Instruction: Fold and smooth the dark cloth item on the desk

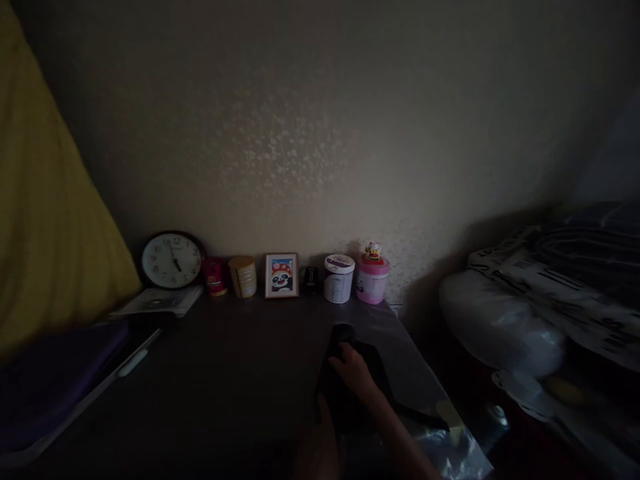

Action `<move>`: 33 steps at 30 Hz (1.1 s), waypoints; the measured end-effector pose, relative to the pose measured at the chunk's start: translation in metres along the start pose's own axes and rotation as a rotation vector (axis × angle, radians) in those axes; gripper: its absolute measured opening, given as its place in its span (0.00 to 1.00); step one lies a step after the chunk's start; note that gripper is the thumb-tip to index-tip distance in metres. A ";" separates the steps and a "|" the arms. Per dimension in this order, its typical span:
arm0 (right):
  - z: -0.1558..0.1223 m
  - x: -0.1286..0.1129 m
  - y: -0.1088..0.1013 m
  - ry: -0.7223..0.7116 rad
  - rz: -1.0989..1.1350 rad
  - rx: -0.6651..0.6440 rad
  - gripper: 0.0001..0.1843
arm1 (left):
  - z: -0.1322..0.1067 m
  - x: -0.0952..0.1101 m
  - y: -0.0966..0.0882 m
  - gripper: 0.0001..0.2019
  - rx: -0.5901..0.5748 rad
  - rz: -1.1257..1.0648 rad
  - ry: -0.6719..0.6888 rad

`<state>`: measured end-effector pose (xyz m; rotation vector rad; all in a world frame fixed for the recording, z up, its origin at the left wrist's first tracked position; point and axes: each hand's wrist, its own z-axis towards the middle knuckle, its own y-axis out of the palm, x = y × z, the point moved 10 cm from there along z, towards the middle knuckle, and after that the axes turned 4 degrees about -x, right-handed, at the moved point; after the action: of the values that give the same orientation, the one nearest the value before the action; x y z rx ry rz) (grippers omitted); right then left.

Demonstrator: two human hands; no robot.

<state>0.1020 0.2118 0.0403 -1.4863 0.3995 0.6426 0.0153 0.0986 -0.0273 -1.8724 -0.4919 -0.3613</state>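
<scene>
In the head view a black bag (350,393), soft-looking and with a dark strap (423,417) trailing to the right, lies on the dark table. My right hand (353,368) is closed on its upper part, fingers curled over the dark fabric just below a rounded black top. Lower down, my left hand (320,433) is at the bag's left edge, apparently gripping it; deep shadow covers most of its fingers. Dim light hides the bag's details.
Along the wall stand a clock (173,260), a red can (215,277), a yellow tin (243,277), a framed panda picture (281,275), a white tub (339,280) and a pink tub (373,283) bearing a figurine. A purple case (60,380) lies left; plastic-wrapped bundles (500,320) sit right.
</scene>
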 end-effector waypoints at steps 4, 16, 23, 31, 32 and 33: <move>0.000 -0.006 0.009 -0.013 -0.093 -0.051 0.20 | -0.001 -0.004 -0.005 0.20 0.025 -0.021 0.027; -0.002 -0.014 0.015 -0.095 -0.054 -0.132 0.15 | -0.010 -0.001 -0.013 0.31 0.011 -0.007 0.100; -0.008 -0.024 0.016 -0.140 -0.125 -0.127 0.15 | 0.008 0.009 -0.010 0.43 -0.041 -0.020 0.085; -0.059 -0.043 0.006 -0.587 -0.039 0.034 0.14 | 0.018 -0.003 0.003 0.42 -0.063 0.000 0.012; -0.054 -0.039 0.006 -0.610 -0.060 0.052 0.15 | 0.019 -0.004 0.003 0.42 -0.066 0.004 0.004; -0.045 -0.034 0.006 -0.618 -0.086 0.073 0.15 | 0.020 -0.005 0.004 0.42 -0.068 0.010 -0.004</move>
<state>0.0784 0.1623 0.0539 -1.1547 -0.1169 0.9634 0.0130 0.1154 -0.0394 -1.9411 -0.4779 -0.3719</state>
